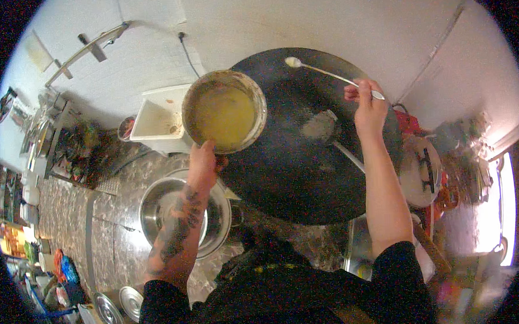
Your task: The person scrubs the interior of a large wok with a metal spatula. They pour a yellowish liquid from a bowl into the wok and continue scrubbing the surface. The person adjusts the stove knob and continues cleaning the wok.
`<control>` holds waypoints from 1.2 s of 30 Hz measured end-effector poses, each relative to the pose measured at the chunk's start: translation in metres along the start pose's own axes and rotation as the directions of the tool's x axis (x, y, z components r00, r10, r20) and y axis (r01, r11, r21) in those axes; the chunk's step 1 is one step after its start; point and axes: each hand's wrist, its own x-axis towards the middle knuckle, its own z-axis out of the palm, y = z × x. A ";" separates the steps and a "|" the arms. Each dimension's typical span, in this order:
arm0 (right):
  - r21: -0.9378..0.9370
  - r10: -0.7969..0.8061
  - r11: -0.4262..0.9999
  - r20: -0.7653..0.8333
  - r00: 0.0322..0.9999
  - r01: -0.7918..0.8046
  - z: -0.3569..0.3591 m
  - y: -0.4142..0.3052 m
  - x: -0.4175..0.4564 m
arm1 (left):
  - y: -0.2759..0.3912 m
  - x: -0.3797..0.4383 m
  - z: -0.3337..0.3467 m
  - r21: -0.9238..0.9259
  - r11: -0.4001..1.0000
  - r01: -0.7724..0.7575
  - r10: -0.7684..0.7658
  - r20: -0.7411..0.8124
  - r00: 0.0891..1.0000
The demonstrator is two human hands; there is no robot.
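My left hand (204, 158) grips the near rim of a round bowl (225, 113) that holds a yellowish liquid or batter. The bowl is held up over the left edge of a large dark wok (282, 169). In my right hand (368, 97) is a long-handled metal spoon (325, 73); its bowl end, with something pale in it, hangs over the far part of the wok. A ladle or turner with a pale, broad head (320, 126) rests in the wok, its handle running under my right forearm.
A white rectangular tub (156, 119) stands left of the wok. Nearer to me is a wide stainless steel pot or basin (149, 207). At the right is a lidded pot (418, 171) with a dark handle. Metal lids (109, 313) lie at the lower left.
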 end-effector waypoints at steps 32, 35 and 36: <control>-0.088 -0.028 0.996 -0.013 1.000 0.027 0.031 -0.014 0.016 | 0.002 0.030 -0.031 -0.083 0.996 0.031 -0.024 0.078 0.997; 0.239 0.110 0.969 -0.177 0.978 -0.066 0.029 -0.039 0.006 | 0.012 0.021 -0.020 -0.054 0.997 0.057 -0.050 0.132 0.990; 0.383 0.181 0.920 -0.221 0.958 -0.085 0.028 -0.049 -0.001 | 0.014 0.015 -0.016 -0.041 0.996 0.076 -0.070 0.128 0.989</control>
